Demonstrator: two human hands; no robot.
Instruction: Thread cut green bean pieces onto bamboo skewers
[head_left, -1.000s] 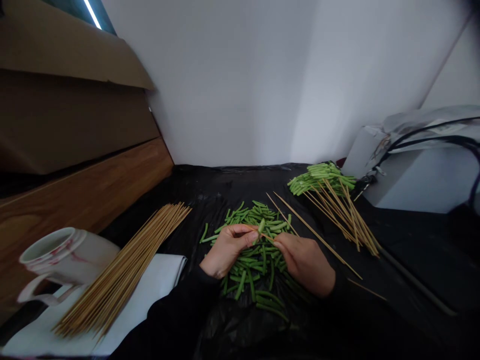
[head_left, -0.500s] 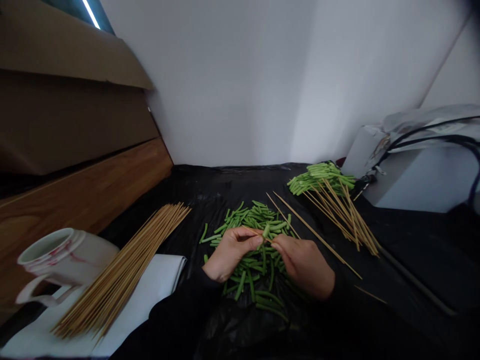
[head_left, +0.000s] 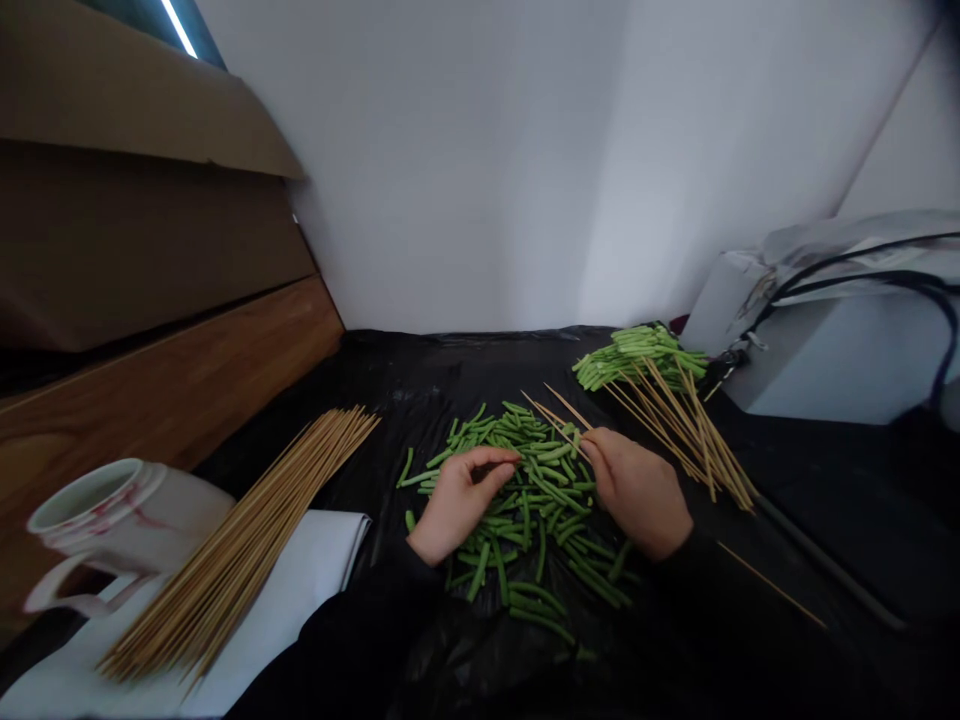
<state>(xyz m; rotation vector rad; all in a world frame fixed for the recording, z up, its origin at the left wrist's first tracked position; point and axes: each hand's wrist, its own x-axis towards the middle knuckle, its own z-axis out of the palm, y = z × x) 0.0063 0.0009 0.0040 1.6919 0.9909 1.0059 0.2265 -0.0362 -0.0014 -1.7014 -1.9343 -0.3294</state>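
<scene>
My right hand (head_left: 641,490) is closed around a thin bamboo skewer (head_left: 772,585), whose back end sticks out past my sleeve. A short green bean piece (head_left: 570,434) shows at the fingertips, apparently on that skewer. Two more skewer tips lie beside these fingers, partly hidden by the hand. Over the heap of cut green beans (head_left: 517,430), my left hand (head_left: 461,495) has thumb and index finger pinched together. Whatever may be between those fingertips is too small to make out.
At left, a thick bundle of bamboo skewers (head_left: 247,550) lies on a folded white sheet (head_left: 330,550) by a tipped white mug (head_left: 135,510). Threaded green beans (head_left: 637,352) with skewer ends sit at back right, near a white box (head_left: 825,350) with black cables. Black plastic (head_left: 450,360) covers the table.
My hands have moved apart. The right hand went right and slightly up with the skewer and bean piece; the left stayed over the heap, its fingertips off the skewer.
</scene>
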